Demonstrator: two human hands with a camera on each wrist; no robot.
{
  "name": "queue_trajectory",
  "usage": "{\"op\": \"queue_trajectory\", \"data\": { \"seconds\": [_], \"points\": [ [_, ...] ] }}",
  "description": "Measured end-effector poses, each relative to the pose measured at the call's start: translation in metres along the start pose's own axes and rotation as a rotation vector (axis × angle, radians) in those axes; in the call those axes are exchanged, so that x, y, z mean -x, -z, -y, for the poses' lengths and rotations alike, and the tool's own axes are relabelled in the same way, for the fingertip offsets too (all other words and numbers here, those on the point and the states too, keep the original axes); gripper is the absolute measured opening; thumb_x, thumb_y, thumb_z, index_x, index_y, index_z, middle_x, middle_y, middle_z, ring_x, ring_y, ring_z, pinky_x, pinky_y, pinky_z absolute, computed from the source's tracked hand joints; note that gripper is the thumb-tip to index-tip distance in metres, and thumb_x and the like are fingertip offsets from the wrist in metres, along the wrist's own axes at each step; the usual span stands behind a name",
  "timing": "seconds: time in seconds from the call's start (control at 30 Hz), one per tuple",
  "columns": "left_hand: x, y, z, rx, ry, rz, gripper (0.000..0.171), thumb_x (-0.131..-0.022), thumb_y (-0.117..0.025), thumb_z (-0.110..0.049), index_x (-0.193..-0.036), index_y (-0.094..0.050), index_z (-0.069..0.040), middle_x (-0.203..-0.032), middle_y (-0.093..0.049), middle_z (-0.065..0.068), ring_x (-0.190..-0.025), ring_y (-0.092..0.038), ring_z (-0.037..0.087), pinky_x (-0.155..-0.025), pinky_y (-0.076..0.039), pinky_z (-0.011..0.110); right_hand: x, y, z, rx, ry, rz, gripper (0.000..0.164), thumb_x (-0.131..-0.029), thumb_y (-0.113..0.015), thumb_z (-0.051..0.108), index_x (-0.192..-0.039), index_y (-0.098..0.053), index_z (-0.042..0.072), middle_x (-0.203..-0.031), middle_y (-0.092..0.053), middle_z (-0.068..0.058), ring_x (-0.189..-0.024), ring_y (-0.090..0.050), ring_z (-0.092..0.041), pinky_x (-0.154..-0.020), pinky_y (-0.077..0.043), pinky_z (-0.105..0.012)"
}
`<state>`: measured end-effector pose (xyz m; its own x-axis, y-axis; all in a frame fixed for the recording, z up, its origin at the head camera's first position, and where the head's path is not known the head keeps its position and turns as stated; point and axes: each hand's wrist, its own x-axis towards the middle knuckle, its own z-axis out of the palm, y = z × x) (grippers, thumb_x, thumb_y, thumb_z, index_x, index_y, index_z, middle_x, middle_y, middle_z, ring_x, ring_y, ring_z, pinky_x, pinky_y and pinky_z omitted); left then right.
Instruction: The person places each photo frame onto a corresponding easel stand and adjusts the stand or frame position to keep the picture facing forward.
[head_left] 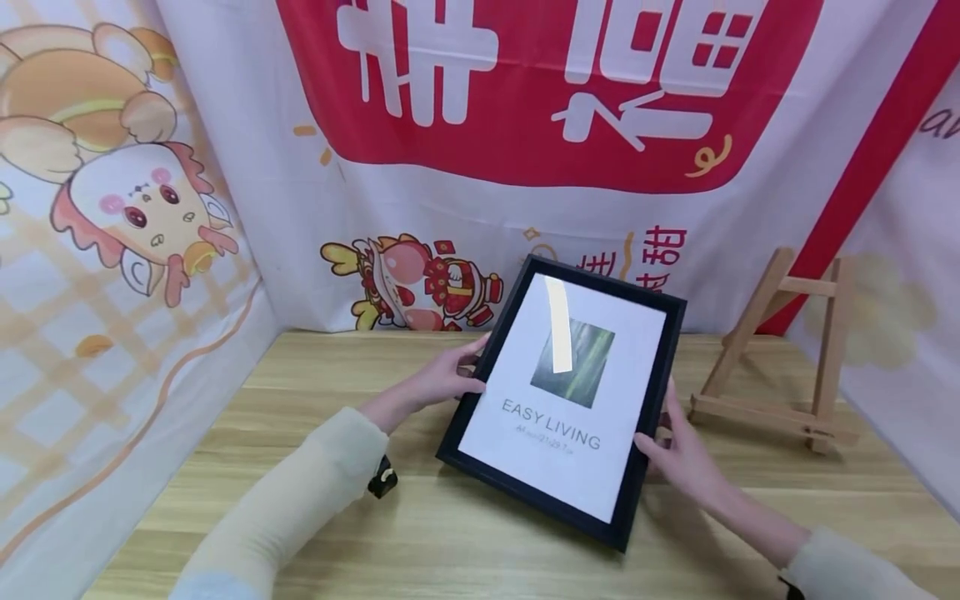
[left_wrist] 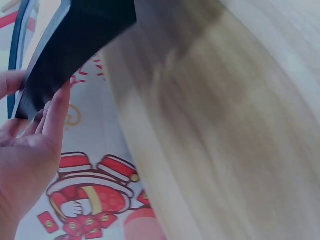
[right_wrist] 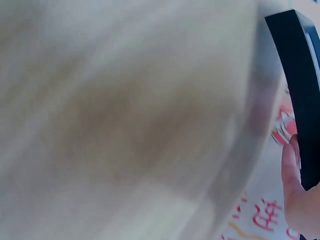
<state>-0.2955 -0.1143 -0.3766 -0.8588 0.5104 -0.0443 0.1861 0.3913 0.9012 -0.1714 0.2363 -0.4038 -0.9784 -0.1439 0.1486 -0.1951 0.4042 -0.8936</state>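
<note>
A black picture frame (head_left: pixel 491 473) with a white insert reading "EASY LIVING" and a small green-grey picture is held tilted over the wooden table. On its left edge, my left hand (head_left: pixel 438 375) grips with the thumb on the front and the fingers behind. My right hand (head_left: pixel 686 454) grips the right edge the same way, lower down. In the left wrist view, the frame's dark side (left_wrist: pixel 85 40) lies between thumb and fingers of the left hand (left_wrist: pixel 30 155). The right wrist view shows the right hand (right_wrist: pixel 302 200) at the black side (right_wrist: pixel 295 85).
A small wooden easel (head_left: pixel 780 358) stands at the right on the wooden table (head_left: pixel 315 533). Printed cloth (head_left: pixel 255 100) hangs behind the table's back edge and along both sides. A light streak reflects off the frame's front.
</note>
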Motion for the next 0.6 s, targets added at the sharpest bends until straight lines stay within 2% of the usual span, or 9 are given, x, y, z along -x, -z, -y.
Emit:
{"op": "queue_trajectory", "data": {
  "seconds": [0.1,0.27,0.4,0.5,0.6],
  "points": [
    [0.003,-0.001,-0.008,0.005,-0.012,0.068,0.095,-0.085,-0.070,-0.001,-0.157,-0.013,-0.026,-0.129,-0.055,0.019,-0.106,-0.062,0.027,-0.080,-0.057,0.038,-0.003,0.016,0.006,0.035,0.008,0.007,0.093,-0.097,-0.057,0.004,-0.154,0.014,0.022,-0.129,-0.044,-0.039,-0.082,-0.066,-0.028,-0.060,-0.058,-0.036],
    [0.008,-0.006,-0.020,0.001,-0.060,0.155,0.103,-0.086,-0.072,-0.004,-0.157,-0.003,-0.029,-0.135,-0.053,0.017,-0.117,-0.056,0.027,-0.089,-0.053,0.038,-0.006,0.045,0.010,0.075,0.051,0.036,0.091,-0.098,-0.058,0.008,-0.155,0.011,0.026,-0.137,-0.039,-0.038,-0.094,-0.062,-0.036,-0.062,-0.058,-0.035],
    [0.012,-0.015,-0.033,0.009,-0.092,0.148,0.103,-0.087,-0.071,-0.005,-0.156,-0.001,-0.037,-0.125,-0.057,0.016,-0.103,-0.063,0.027,-0.077,-0.058,0.039,-0.005,0.063,0.010,0.119,0.093,0.038,0.091,-0.098,-0.058,0.010,-0.155,0.010,0.028,-0.140,-0.033,-0.041,-0.096,-0.062,-0.041,-0.062,-0.058,-0.034],
    [0.013,-0.025,-0.043,0.005,-0.125,0.122,0.103,-0.088,-0.070,-0.005,-0.154,-0.001,-0.043,-0.115,-0.058,0.014,-0.091,-0.065,0.025,-0.066,-0.059,0.040,-0.004,0.076,0.011,0.155,0.122,0.020,0.091,-0.098,-0.059,0.010,-0.155,0.010,0.030,-0.140,-0.033,-0.041,-0.095,-0.063,-0.033,-0.061,-0.058,-0.033],
    [0.012,-0.034,-0.051,-0.005,-0.183,0.101,0.104,-0.089,-0.069,-0.004,-0.153,0.000,-0.046,-0.114,-0.057,0.013,-0.089,-0.065,0.024,-0.064,-0.059,0.039,-0.004,0.089,0.011,0.174,0.146,-0.005,0.093,-0.097,-0.060,0.008,-0.155,0.008,0.032,-0.140,-0.032,-0.041,-0.092,-0.063,-0.012,-0.059,-0.057,-0.032]
  ]
}}
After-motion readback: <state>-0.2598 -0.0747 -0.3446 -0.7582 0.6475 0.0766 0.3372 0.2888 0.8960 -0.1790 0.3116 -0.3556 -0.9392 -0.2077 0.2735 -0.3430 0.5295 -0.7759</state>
